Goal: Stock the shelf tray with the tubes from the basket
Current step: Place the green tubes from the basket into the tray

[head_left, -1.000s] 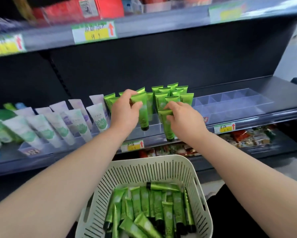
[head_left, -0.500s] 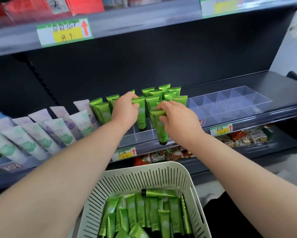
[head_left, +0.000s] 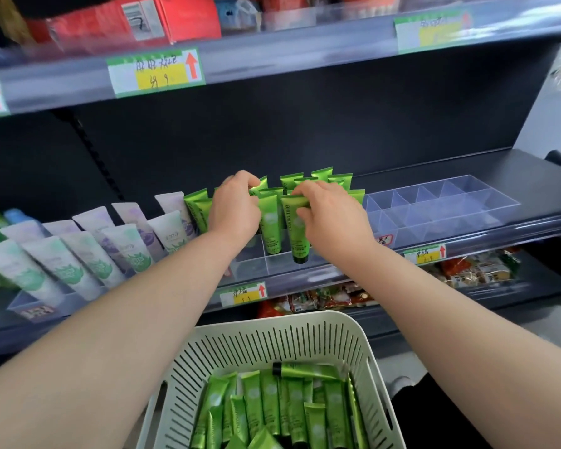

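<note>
**Tubes may tip at the front of the tray**

The right hand [head_left: 332,222] pinches the flat top of a green tube [head_left: 298,234] with its fingers curled. The tube hangs at the front row of the clear shelf tray [head_left: 272,267]. I cannot tell if its black cap sits in a slot yet. The left hand [head_left: 233,210] has its fingers curled on the flat top of the other tube [head_left: 271,228], just beside the first one.

The held tube stands almost straight up and down. Its cap points down. Its flat end points up and leans back a little, and its words face us.

What could go wrong? If the cap lands on a slot wall and not inside, the tube may slide out over the front and drop toward the basket [head_left: 272,322] below. A bump from a hand could knock over the standing tubes [head_left: 321,178] behind it. Letting go too soon could leave it crooked. Many more tubes [head_left: 272,403] lie in the basket, so much is left to do.
</note>
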Tool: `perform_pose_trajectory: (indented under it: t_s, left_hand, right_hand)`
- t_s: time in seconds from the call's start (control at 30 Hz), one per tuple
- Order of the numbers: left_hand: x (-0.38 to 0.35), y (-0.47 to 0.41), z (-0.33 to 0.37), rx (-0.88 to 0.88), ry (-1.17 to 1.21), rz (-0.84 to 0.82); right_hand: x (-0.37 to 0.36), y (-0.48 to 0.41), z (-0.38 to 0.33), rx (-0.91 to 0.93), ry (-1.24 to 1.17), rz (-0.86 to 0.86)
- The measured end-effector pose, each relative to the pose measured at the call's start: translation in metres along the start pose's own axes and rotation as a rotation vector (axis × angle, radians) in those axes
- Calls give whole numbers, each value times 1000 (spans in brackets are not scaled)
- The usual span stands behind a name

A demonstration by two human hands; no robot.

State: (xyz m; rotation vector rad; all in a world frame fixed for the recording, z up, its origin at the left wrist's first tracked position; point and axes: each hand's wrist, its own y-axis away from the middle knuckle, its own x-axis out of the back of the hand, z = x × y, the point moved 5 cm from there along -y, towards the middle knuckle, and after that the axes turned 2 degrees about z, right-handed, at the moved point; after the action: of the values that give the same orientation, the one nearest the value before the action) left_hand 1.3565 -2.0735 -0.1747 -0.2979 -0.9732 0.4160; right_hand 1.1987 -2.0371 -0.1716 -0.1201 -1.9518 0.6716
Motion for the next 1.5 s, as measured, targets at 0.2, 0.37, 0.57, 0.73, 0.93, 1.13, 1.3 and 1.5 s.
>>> perform_pose_trajectory:
  t_s: [0.2,0.37,0.57,0.73,0.93,1.13,1.3,1.5]
  left_hand:
    - [11,21,-9,-85,-3,-45]
    - [7,33,-20,-73,-5,-94]
    - [3,33,-31,-53,9,-104]
    - [1,34,-37,-49,17,-101]
    - [2,42,-41,-71,23,-95]
    - [-7,66,-46,-48,24,-147]
    - [-30,102,-58,-43,6,-228]
    - [-66,148,-96,35,-23,-396]
  right_hand:
    - [-4,-20,-12,-14,-18,67]
    - [-29,-25,-10,-25,26,-40]
    - [-50,-26,-2,-61,71,-118]
    - [-59,-26,1,-65,62,-141]
    - [-53,-19,-3,6,112,-34]
    - [-43,16,-11,122,141,185]
    - [-71,73,-5,121,113,95]
    - [-128,140,20,16,152,-307]
